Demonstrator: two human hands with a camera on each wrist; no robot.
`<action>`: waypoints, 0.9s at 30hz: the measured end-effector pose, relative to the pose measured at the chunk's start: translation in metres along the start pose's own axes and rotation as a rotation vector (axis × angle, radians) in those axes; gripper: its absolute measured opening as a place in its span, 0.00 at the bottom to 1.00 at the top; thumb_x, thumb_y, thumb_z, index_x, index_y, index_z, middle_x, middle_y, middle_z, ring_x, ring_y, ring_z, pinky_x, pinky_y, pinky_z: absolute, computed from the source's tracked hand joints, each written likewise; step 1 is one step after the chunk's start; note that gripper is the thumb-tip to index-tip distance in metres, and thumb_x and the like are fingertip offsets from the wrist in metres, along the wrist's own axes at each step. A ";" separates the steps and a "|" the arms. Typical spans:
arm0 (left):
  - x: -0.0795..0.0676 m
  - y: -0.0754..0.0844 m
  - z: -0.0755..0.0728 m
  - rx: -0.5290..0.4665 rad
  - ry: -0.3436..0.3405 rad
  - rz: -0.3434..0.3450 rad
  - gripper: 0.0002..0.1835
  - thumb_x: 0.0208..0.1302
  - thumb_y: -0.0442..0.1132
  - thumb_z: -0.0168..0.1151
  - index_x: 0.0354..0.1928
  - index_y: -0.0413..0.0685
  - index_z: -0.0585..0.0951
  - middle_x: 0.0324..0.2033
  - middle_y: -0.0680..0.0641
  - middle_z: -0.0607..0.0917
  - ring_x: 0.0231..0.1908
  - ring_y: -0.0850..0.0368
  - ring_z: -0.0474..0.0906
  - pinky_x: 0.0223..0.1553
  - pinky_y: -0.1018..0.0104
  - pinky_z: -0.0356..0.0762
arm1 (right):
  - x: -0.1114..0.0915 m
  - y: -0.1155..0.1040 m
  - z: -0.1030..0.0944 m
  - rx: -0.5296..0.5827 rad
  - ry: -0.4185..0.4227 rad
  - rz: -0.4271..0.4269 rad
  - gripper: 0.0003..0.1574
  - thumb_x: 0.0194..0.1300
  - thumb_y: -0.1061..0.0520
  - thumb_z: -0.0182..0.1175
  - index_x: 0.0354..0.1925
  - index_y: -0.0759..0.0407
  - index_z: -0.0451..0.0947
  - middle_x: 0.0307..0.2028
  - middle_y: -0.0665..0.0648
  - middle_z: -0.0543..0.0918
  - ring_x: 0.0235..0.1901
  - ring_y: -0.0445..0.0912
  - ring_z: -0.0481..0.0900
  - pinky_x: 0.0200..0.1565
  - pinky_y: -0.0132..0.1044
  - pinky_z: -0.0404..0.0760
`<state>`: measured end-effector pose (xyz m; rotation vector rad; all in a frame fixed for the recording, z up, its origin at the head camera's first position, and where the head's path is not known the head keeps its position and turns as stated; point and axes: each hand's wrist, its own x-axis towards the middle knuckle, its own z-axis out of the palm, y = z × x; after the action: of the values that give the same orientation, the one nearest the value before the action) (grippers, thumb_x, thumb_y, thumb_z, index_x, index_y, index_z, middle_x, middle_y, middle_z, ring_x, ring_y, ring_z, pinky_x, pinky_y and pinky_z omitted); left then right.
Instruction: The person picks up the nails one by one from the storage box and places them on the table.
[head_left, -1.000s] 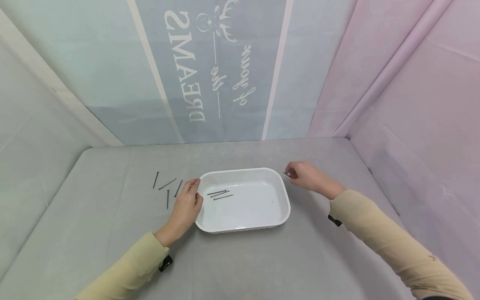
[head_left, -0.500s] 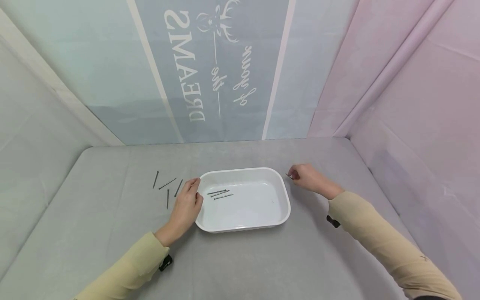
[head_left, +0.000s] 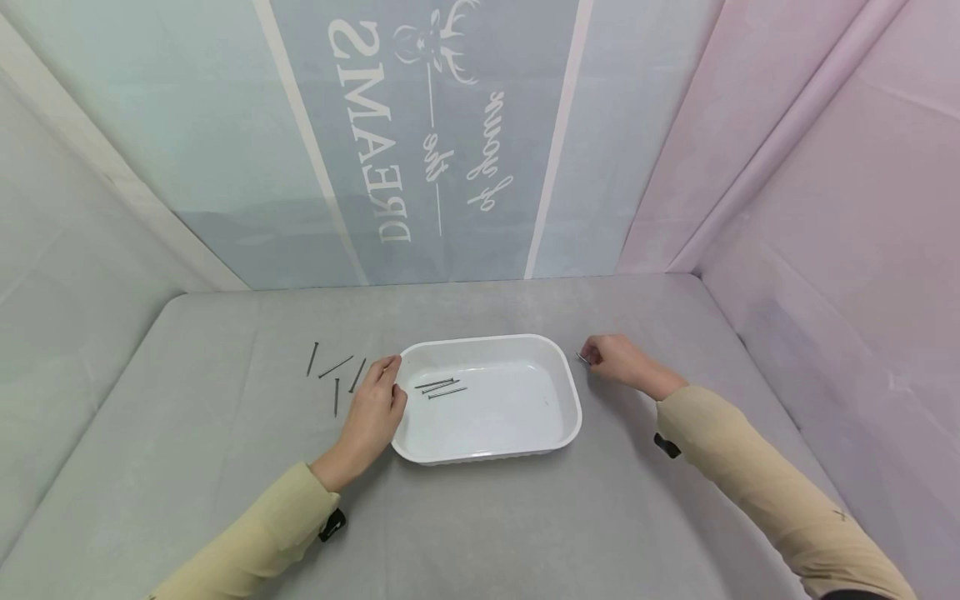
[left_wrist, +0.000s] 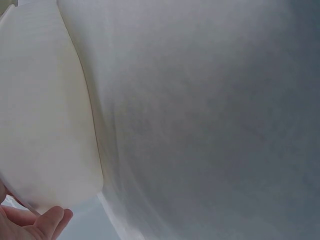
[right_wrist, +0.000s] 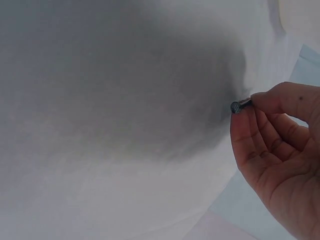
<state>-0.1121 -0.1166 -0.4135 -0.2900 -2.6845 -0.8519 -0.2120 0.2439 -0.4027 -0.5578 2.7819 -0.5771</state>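
While the left hand (head_left: 369,415) grips the one white tray (head_left: 517,421) at its left rim, fingers closed on the edge, the right hand (head_left: 621,361) pinches a single nail (right_wrist: 242,105) between thumb and fingers, just beyond the tray's right end. Whether that nail touches the grey bench (head_left: 480,533), I cannot tell. Three nails (head_left: 440,387) lie inside the tray, close together toward its left side. Four loose nails (head_left: 336,397) lie on the bench, left of the tray, near the left hand. Two beige sleeves (head_left: 757,462) cover the arms.
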 end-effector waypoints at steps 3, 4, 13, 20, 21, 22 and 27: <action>0.000 -0.001 0.000 0.000 -0.003 -0.003 0.23 0.56 0.24 0.52 0.56 0.25 0.69 0.53 0.33 0.71 0.49 0.43 0.74 0.40 0.59 0.78 | 0.000 0.002 0.002 -0.014 0.002 -0.006 0.12 0.47 0.71 0.54 0.35 0.70 0.77 0.25 0.57 0.78 0.27 0.46 0.74 0.29 0.36 0.74; 0.000 -0.001 0.000 0.000 -0.003 -0.004 0.23 0.56 0.24 0.52 0.56 0.26 0.69 0.53 0.33 0.71 0.49 0.43 0.74 0.40 0.59 0.78 | 0.000 0.003 0.002 -0.018 0.001 -0.009 0.12 0.47 0.71 0.54 0.35 0.70 0.77 0.25 0.57 0.78 0.26 0.46 0.73 0.28 0.36 0.74; -0.001 0.000 0.001 0.002 -0.002 -0.004 0.23 0.57 0.24 0.51 0.56 0.26 0.69 0.53 0.34 0.71 0.49 0.44 0.74 0.40 0.59 0.78 | 0.000 0.005 0.003 -0.007 -0.024 0.022 0.13 0.47 0.72 0.53 0.35 0.71 0.77 0.25 0.57 0.78 0.24 0.45 0.73 0.26 0.34 0.74; -0.002 -0.001 0.001 0.002 0.006 0.007 0.22 0.57 0.24 0.51 0.56 0.26 0.69 0.53 0.34 0.71 0.50 0.43 0.74 0.41 0.59 0.78 | 0.003 -0.001 -0.008 -0.038 -0.078 0.031 0.12 0.50 0.70 0.54 0.36 0.71 0.76 0.29 0.60 0.79 0.29 0.49 0.74 0.31 0.40 0.76; -0.002 -0.001 0.001 0.001 0.007 0.009 0.22 0.57 0.24 0.51 0.56 0.25 0.69 0.53 0.34 0.71 0.50 0.43 0.74 0.41 0.59 0.78 | 0.004 -0.002 -0.010 -0.046 -0.085 0.033 0.12 0.51 0.69 0.54 0.37 0.71 0.76 0.30 0.61 0.79 0.30 0.49 0.75 0.32 0.40 0.77; -0.002 -0.001 0.001 0.001 0.007 0.009 0.22 0.57 0.24 0.51 0.56 0.25 0.69 0.53 0.33 0.71 0.50 0.43 0.74 0.41 0.59 0.78 | 0.004 -0.004 -0.011 -0.055 -0.090 0.036 0.12 0.52 0.69 0.54 0.37 0.70 0.76 0.31 0.61 0.79 0.31 0.50 0.75 0.33 0.41 0.77; -0.002 -0.001 0.000 0.001 0.005 0.008 0.22 0.56 0.24 0.51 0.56 0.25 0.69 0.53 0.33 0.71 0.50 0.43 0.74 0.42 0.59 0.78 | 0.006 -0.012 -0.018 -0.081 -0.106 0.025 0.13 0.54 0.67 0.54 0.40 0.71 0.76 0.32 0.62 0.79 0.33 0.51 0.76 0.34 0.42 0.78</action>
<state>-0.1102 -0.1177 -0.4150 -0.2983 -2.6776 -0.8474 -0.2189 0.2377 -0.3827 -0.5528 2.7172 -0.4179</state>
